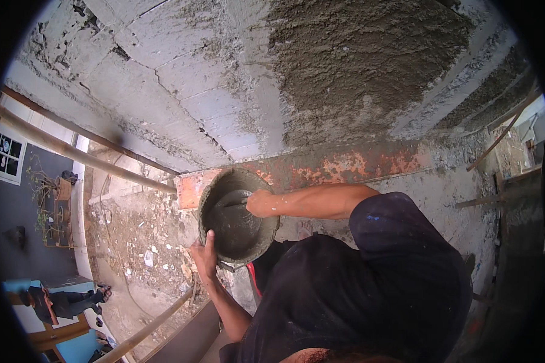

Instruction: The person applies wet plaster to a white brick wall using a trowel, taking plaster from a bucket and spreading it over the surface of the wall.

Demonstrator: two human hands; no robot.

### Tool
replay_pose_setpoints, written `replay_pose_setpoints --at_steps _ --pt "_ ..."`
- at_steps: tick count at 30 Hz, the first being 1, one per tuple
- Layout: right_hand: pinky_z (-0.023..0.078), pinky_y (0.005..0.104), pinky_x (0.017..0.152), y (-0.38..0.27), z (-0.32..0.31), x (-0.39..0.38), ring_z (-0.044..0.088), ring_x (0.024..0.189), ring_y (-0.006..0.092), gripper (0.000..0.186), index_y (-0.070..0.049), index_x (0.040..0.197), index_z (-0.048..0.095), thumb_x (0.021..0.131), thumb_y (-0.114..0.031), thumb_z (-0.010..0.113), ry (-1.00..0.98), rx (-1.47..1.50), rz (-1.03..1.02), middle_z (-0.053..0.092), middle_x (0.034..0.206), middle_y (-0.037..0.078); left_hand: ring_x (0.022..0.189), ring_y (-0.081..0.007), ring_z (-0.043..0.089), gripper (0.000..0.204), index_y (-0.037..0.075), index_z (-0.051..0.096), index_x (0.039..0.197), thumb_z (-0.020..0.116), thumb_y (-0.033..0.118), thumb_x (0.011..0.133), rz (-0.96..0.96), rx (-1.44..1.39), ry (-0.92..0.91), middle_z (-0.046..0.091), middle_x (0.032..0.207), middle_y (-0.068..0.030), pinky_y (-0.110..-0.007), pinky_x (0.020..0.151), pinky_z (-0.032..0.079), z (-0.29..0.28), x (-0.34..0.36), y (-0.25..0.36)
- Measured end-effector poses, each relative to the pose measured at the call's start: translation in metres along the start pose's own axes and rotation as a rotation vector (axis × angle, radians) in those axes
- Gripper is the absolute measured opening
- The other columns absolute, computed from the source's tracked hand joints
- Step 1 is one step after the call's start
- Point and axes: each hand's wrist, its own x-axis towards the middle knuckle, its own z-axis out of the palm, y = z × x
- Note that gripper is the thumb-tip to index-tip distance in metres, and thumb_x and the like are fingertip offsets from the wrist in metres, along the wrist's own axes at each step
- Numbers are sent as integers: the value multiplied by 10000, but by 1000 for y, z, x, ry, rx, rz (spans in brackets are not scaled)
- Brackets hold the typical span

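Observation:
A round bucket (269, 233) crusted with dried cement is in front of my body. Wet grey mortar (233, 228) lies inside it. My left hand (205, 256) grips the bucket's near-left rim, thumb over the edge and fingers on the outside. Inside the bucket, my right hand (259, 204) is closed round the handle of a trowel. The grey trowel blade (229, 199) points left, against the mortar; its lower part is hard to tell from the mix.
Ahead rises a block wall (187, 91) with a patch of wet plaster (369, 66). Wooden poles (85, 153) cross at the left above rubble-strewn ground (133, 224). A person (60, 302) is far off at the lower left. Potted plants (62, 189) stand by a grey wall.

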Motion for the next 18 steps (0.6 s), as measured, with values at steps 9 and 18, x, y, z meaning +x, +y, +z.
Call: replay_pose_setpoints --at_steps 9,18 --pt "449 354 467 1 -16 5 586 545 199 77 -34 778 648 770 -110 646 -903 429 -57 629 682 66 634 -108 484 361 -41 647 854 702 310 916 138 -129 -19 586 704 -19 -302 564 427 6 1 -8" --pt "344 240 384 -3 -25 -67 434 454 61 85 -53 896 533 881 -89 608 -813 1508 111 471 620 -11 605 -82 478 484 -28 659 819 675 445 918 -13 -108 9 570 659 -7 -287 521 400 -28 13 -24"
